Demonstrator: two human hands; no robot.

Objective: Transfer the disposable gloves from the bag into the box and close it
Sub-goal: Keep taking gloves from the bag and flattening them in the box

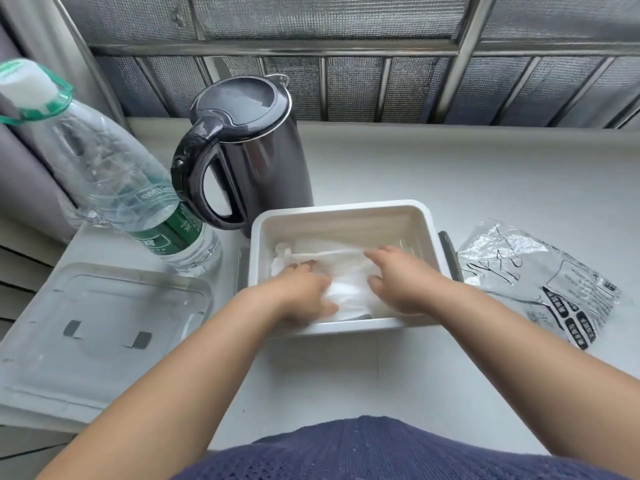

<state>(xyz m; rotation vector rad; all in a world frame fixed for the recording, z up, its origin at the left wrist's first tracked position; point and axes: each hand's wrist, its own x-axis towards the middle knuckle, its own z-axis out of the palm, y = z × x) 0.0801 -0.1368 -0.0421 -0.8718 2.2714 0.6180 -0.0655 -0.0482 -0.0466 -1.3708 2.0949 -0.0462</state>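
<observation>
A white rectangular box (346, 211) stands open on the pale counter in front of me. Inside it lies a pile of thin white disposable gloves (346, 271). Both my hands are down in the box on the pile. My left hand (304, 292) presses the near left part with its fingers spread flat. My right hand (398, 282) rests on the right part, fingers stretched over the gloves. The clear plastic bag (540, 278) with black printing lies flat to the right of the box. The box's transparent lid (97, 334) lies on the counter at the left.
A dark electric kettle (249, 157) stands just behind the box's left corner. A large clear water bottle (114, 174) with a green label leans at the far left. A metal window railing (346, 50) runs along the back. My dark blue top (381, 452) fills the bottom edge.
</observation>
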